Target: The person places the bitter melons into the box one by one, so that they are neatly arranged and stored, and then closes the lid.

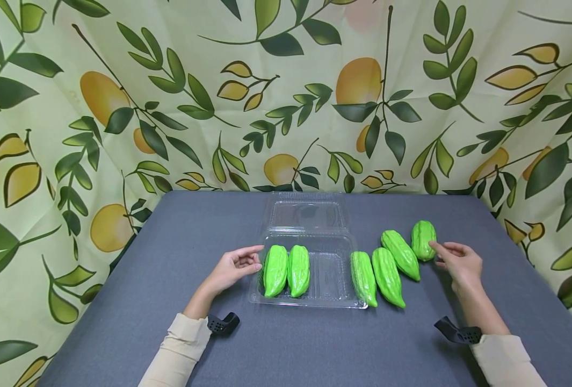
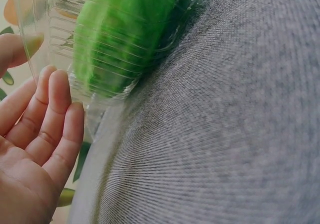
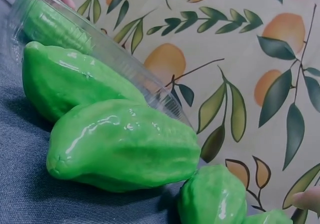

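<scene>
Two bright green, ridged bitter melons (image 1: 298, 271) lie side by side in the left part of a clear plastic clamshell box (image 1: 331, 271). My left hand (image 1: 232, 267) is at the box's left rim, its fingertips at the plastic and its fingers loosely bent. Several more bitter melons (image 1: 387, 277) are at the right, the nearest (image 3: 80, 79) against the box's right wall. Beside the farthest-right bitter melon (image 1: 422, 239) is my right hand (image 1: 461, 263), fingers relaxed. In the right wrist view only a fingertip (image 3: 307, 200) shows, a little apart from that melon.
The box's lid (image 1: 307, 212) is folded back behind it, flat on the grey cloth-covered table (image 1: 208, 215). A curtain printed with fruit and leaves (image 1: 169, 134) hangs around the table's back and sides. Black straps (image 1: 460, 331) are worn on both wrists.
</scene>
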The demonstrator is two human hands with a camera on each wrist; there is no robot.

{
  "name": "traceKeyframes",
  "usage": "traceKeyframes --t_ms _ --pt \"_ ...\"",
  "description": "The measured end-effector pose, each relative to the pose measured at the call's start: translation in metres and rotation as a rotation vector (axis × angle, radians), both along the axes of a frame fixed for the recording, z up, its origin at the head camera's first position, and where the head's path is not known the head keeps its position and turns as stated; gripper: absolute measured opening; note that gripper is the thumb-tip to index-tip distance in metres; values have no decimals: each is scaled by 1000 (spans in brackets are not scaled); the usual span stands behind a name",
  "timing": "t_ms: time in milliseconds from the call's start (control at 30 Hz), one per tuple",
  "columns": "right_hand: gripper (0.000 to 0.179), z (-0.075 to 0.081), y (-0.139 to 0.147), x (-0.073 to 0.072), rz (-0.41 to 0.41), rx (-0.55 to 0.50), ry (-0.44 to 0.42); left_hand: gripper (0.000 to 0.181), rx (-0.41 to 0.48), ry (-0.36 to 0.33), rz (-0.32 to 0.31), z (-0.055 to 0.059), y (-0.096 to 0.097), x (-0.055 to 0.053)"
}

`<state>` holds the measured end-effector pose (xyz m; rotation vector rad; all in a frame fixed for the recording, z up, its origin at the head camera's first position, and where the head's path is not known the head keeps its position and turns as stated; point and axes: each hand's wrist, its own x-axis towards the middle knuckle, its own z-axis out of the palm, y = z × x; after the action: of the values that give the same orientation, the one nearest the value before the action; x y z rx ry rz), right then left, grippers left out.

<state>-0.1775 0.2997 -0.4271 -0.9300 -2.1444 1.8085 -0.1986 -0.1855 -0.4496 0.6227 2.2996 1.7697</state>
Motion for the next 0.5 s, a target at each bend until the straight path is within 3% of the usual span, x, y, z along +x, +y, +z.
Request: traceKeyframes --t_ms 167,367,500 --pt "41 -4 0 -3 17 -4 -29 48 1 -3 1 0 0 0" --pt "76 -8 -1 -8 59 -4 -62 48 2 -6 1 0 0 0" --pt "80 -11 -3 -11 74 32 -85 48 5 -8 1 1 0 0"
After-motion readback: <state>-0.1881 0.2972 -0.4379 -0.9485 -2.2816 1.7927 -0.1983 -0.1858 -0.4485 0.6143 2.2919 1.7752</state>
